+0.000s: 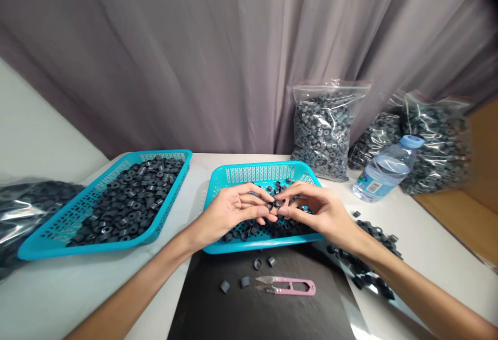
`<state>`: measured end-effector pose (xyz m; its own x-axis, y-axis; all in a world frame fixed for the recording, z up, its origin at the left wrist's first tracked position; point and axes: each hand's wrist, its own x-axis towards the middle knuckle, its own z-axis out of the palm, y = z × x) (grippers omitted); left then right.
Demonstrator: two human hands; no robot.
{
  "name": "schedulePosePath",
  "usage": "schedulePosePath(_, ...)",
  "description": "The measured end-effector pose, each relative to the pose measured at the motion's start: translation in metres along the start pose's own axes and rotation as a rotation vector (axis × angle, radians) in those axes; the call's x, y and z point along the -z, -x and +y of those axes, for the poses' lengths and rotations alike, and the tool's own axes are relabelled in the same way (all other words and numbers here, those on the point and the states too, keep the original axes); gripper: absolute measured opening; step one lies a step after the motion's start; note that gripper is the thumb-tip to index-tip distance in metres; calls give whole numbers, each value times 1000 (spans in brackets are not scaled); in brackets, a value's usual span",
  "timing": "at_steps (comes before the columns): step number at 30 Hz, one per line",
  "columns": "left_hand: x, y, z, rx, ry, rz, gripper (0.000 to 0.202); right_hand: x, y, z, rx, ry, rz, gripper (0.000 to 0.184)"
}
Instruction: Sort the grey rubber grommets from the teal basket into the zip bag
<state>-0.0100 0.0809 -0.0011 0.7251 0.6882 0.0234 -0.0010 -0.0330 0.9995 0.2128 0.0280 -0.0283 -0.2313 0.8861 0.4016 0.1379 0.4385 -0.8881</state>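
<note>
My left hand [233, 210] and my right hand [317, 210] meet over the middle turquoise basket [233, 176], which holds several small dark grey rubber rings. Fingertips of both hands pinch one small dark ring [277, 204] between them. The fingers of each hand are curled in a pinch. On the black mat [218, 309] below lie a few loose rings [257, 263] and pink thread snips [290, 286].
A second turquoise basket [50, 231] full of dark rings sits at left. Clear bags of rings [322, 130] and a water bottle [385, 171] stand at the back right. A loose pile of rings [373, 231] lies by my right forearm. A plastic bag [23, 205] lies far left.
</note>
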Motion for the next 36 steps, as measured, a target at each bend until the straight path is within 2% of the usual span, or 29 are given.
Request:
schedulePosePath(11,1,-2,-1,14,5,-30,14,0,0,0,-10,-32,21,23)
schedulePosePath(19,2,-1,-5,22,11,-45,20,1,0,-1,-24,-61,29,17)
schedulePosePath(27,2,0,-7,89,116,-54,18,3,1,3,-83,-108,29,13)
schedulePosePath(30,0,1,-5,119,117,-51,20,2,2,3,-104,-136,-3,18)
schedulePosePath(36,-6,3,6,269,154,7,25,3,2,5,-122,-137,-3,22)
